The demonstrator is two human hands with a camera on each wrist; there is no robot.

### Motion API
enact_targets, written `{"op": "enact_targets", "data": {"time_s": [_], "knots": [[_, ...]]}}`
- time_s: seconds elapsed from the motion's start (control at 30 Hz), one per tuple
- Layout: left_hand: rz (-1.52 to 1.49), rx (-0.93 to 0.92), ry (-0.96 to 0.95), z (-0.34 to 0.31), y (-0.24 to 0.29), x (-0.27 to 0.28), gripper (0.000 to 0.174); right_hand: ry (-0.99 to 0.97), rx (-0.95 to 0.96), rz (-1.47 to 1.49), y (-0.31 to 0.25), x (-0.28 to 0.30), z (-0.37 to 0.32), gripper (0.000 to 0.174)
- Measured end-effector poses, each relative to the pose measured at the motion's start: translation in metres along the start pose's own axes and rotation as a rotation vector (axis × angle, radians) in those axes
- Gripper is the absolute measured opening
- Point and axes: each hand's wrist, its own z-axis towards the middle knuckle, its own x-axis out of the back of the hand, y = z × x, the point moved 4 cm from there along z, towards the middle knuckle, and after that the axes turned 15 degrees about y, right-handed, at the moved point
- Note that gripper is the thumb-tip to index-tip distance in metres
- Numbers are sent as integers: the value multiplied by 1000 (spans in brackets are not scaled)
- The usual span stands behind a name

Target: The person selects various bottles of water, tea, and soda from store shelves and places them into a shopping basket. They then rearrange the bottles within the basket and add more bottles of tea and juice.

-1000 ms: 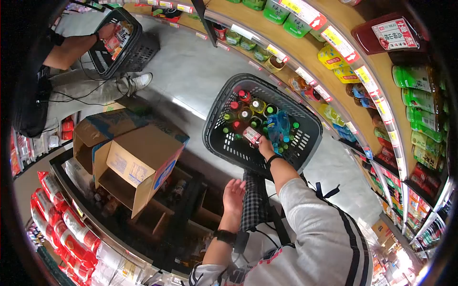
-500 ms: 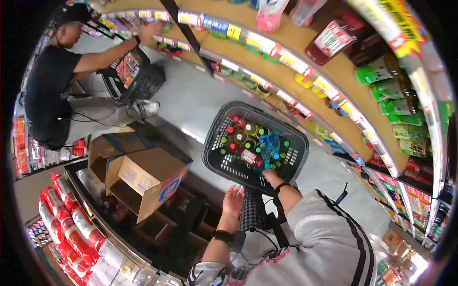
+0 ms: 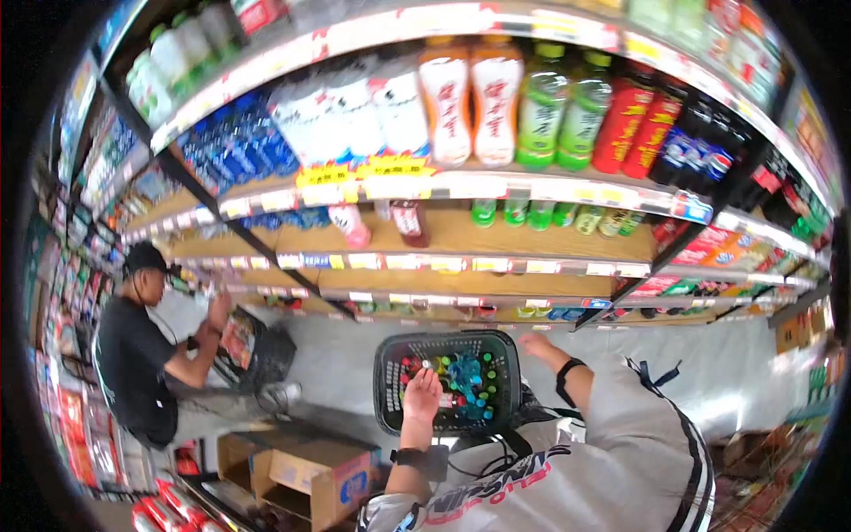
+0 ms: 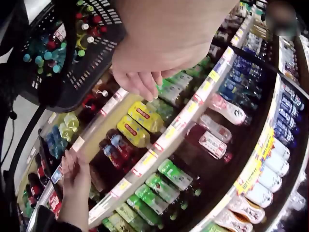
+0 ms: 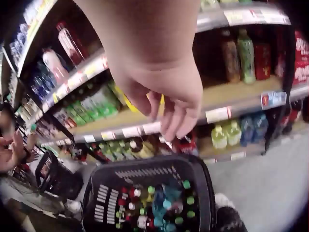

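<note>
My left hand (image 3: pixel 423 395) hovers over the near left part of a black shopping basket (image 3: pixel 381 390), its fingers loosely bent with nothing in them. In the left wrist view the same hand (image 4: pixel 154 63) overlaps the drink shelves. Past the basket's right side is my right hand (image 3: pixel 542 348), fingers relaxed and holding nothing. The right wrist view has this hand (image 5: pixel 161 104) hanging in front of the shelf, above the basket's far rim (image 5: pixel 149 160). Inside the basket lie blue bottles (image 5: pixel 166 195) among several bottles with red, green and white caps.
Drink shelves (image 3: pixel 496 238) curve across the front, stocked with orange-labelled bottles (image 3: pixel 443 102) and green bottles (image 3: pixel 542 115). Another person (image 3: pixel 133 363) stands at the left beside a second basket (image 3: pixel 270 355). Open cardboard boxes (image 3: pixel 301 474) stand near left.
The red drink bottle held by my right hand a second ago is in the basket. That hand has moved out to the right. The head view has swung up to the shelves.
</note>
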Motion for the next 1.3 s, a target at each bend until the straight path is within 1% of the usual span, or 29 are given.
{"op": "enact_targets", "data": {"time_s": [0.03, 0.07, 0.1, 0.17, 0.2, 0.23, 0.3, 0.33, 0.4, 0.43, 0.47, 0.5, 0.57, 0.6, 0.7, 0.73, 0.8, 0.83, 0.87, 0.9, 0.97, 1.0, 1.07, 1.1, 1.17, 1.2, 1.23, 1.3], "knots": [[23, -4, -53, 0, 3, -13, 24, 90, 103, -117, -8, 12, 7, 17], [62, 21, -59, -4, 2, -24, 25, 147, 227, -63, -54, 46, -12, 14], [67, 96, -69, -1, -3, -29, 22, 205, 348, -16, -104, 88, -50, 12], [84, 257, -50, 1, -14, -24, 15, 280, 348, 184, -134, 130, -90, 10], [141, 318, -106, -1, -18, -21, 13, 315, 348, 282, -141, 147, -108, 11], [198, 380, -161, -2, -22, -23, 12, 391, 315, 300, -144, 163, -124, 11], [273, 428, -158, -18, -28, -39, 11, 537, 238, 333, -142, 191, -156, 10], [342, 401, -123, -23, -30, -47, 9, 592, 250, 304, -141, 207, -171, 10], [278, 354, -62, -29, -33, -68, 9, 679, 274, 236, -136, 236, -194, 10], [237, 323, -27, -31, -35, -78, 9, 743, 251, 275, -127, 247, -199, 10], [213, 298, -34, -30, -37, -88, 13, 801, 232, 313, -118, 259, -202, 10], [207, 269, -25, -24, -39, -96, 14, 856, 215, 350, -110, 271, -203, 10], [225, 264, -135, -27, -45, -115, 16, 985, 168, 376, -95, 299, -198, 10], [264, 220, -191, -31, -50, -124, 18, 1048, 148, 388, -88, 313, -195, 10], [314, 115, -86, -33, -67, -144, 19, 1138, 88, 643, -54, 348, -158, 11], [438, 2, -82, -42, -75, -156, 19, 1095, 82, 720, -56, 362, -149, 12], [571, -139, -98, -59, -95, -187, 17, 1114, 99, 672, -77, 391, -142, 12], [631, -207, -105, -69, -109, -202, 16, 1123, 108, 642, -77, 404, -139, 12], [713, -275, -180, -81, -125, -223, 16, 1097, 238, 698, -72, 412, -121, 12], [818, -320, -249, -86, -141, -244, 16, 1070, 247, 693, -62, 417, -110, 15], [1027, -411, -375, -96, -172, -283, 17, 1001, 212, 765, -63, 430, -103, 15], [1095, -414, -415, -104, -188, -304, 19, 979, 242, 746, -58, 434, -99, 15], [1187, -494, -473, -109, -213, -339, 21, 934, 300, 711, -49, 441, -91, 15], [1234, -529, -495, -111, -225, -354, 21, 876, 279, 763, -45, 447, -85, 16], [1401, -863, -593, -123, -242, -385, 21, 739, 206, 859, -34, 446, -81, 16], [1465, -923, -584, -128, -247, -398, 22, 701, 124, 837, -28, 446, -77, 15], [1529, -977, -574, -132, -252, -408, 24, 735, 194, 791, -27, 449, -77, 13], [1437, -1574, -736, -146, -258, -433, 25, 799, 349, 699, -30, 458, -75, 10]]}}
